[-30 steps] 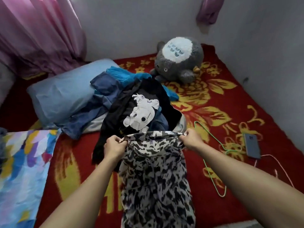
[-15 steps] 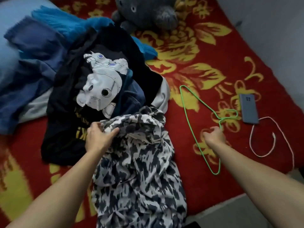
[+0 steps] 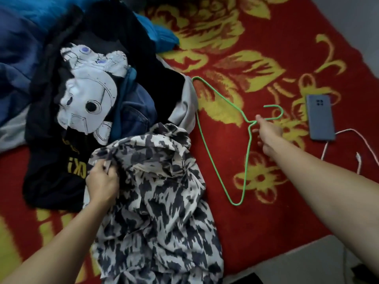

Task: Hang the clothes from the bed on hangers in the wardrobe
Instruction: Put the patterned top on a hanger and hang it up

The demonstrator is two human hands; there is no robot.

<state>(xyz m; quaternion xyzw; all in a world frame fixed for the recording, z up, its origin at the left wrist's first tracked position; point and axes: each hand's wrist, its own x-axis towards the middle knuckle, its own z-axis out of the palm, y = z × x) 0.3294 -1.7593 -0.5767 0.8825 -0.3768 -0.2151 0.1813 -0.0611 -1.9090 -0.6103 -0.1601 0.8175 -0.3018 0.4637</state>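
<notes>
A black-and-white patterned garment (image 3: pixel 162 197) lies crumpled at the bed's near edge and hangs over it. My left hand (image 3: pixel 102 181) grips its upper left edge. A thin green wire hanger (image 3: pixel 221 144) lies flat on the red bedspread to the right of the garment. My right hand (image 3: pixel 266 134) is at the hanger's neck, its fingertips pinching the wire just below the hook. Behind the garment sits a pile of clothes, with a black T-shirt bearing a white robot print (image 3: pixel 86 95) on top and blue clothes (image 3: pixel 18 48) beneath.
A red bedspread with yellow flowers (image 3: pixel 256 58) covers the bed. A grey-blue phone (image 3: pixel 320 116) lies at the right with a white cable (image 3: pixel 338 144) plugged into it. A grey wall (image 3: pixel 352 23) runs along the right side; pale floor (image 3: pixel 307 263) shows below the bed edge.
My right hand let go of the patterned garment, which dropped in a heap, and moved right to the hanger's neck. My left hand kept its hold. The view tipped down and closer.
</notes>
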